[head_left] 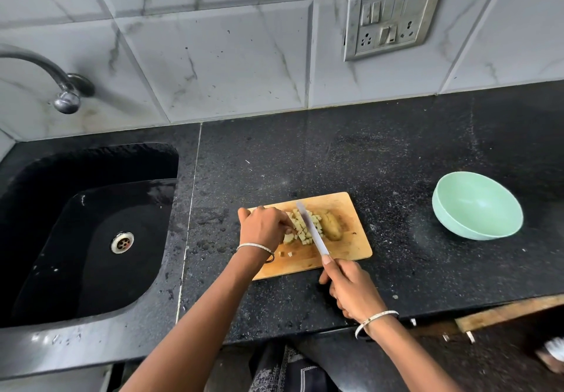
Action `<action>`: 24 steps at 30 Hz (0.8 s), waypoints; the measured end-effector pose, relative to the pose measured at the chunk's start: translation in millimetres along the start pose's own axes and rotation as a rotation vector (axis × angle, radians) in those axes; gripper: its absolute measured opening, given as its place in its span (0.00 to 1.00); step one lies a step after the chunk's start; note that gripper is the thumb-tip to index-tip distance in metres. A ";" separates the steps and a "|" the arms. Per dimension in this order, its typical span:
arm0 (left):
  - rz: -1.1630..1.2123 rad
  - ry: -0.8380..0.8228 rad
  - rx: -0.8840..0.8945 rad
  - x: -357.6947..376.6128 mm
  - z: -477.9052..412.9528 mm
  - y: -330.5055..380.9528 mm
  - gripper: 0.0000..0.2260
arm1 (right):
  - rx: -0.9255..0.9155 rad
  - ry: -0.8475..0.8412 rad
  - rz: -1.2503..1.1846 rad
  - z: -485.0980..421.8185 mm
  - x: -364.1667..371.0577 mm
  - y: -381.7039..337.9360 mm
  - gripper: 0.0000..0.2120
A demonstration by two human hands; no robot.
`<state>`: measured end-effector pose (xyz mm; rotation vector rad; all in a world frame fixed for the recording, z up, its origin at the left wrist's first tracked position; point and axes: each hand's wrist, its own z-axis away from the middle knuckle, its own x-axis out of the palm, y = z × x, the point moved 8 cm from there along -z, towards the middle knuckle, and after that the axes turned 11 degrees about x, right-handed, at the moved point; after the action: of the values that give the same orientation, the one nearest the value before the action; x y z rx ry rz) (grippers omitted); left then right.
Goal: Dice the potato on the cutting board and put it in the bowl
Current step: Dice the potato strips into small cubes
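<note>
Wooden cutting board [351,248] lying on black worktop [396,153]; dicing going on. Left grip [264,228] pinching potato dice [300,230]; right grip [351,288] wrapping knife [311,228] handle, blade crossing pile. Uncut potato half [331,227] likely needing cutting next. Mint bowl [451,224] sitting well apart.

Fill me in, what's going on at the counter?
A person is mid-dice. The right hand holds a white-bladed knife, its blade over a pile of pale potato cubes on the rectangular wooden cutting board. The left hand steadies the cubes. A larger uncut potato piece lies right of the blade. The mint-green round bowl stands empty on the black counter.
</note>
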<state>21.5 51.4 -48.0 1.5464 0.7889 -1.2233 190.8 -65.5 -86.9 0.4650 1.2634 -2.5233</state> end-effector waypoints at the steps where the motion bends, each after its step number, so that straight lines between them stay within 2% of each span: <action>1: 0.008 0.000 -0.002 0.7 1.5 -1.0 0.08 | -0.006 0.007 0.010 -0.8 -0.1 0.5 0.23; 4: 0.051 0.008 -0.008 1.0 4.2 -4.2 0.13 | -0.023 0.028 0.025 -2.1 -0.4 2.2 0.23; 8: 0.115 0.021 -0.031 -2.3 7.5 -10.5 0.12 | -0.062 0.069 0.093 -1.5 -0.7 1.6 0.23; 11: 0.076 -0.016 -0.016 -4.1 9.6 -8.2 0.10 | -0.097 0.104 0.199 1.0 -0.8 0.8 0.23; 15: -0.023 -0.075 0.009 -0.1 10.1 0.1 0.13 | -0.116 0.114 0.279 5.8 0.6 2.2 0.23; 24: -0.109 0.006 0.020 2.2 15.8 1.2 0.10 | -0.124 0.105 0.322 12.2 5.0 -0.1 0.22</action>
<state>18.1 35.9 -50.0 1.5412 0.8768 -1.3096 184.2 -75.8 -82.0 0.7166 1.2580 -2.1656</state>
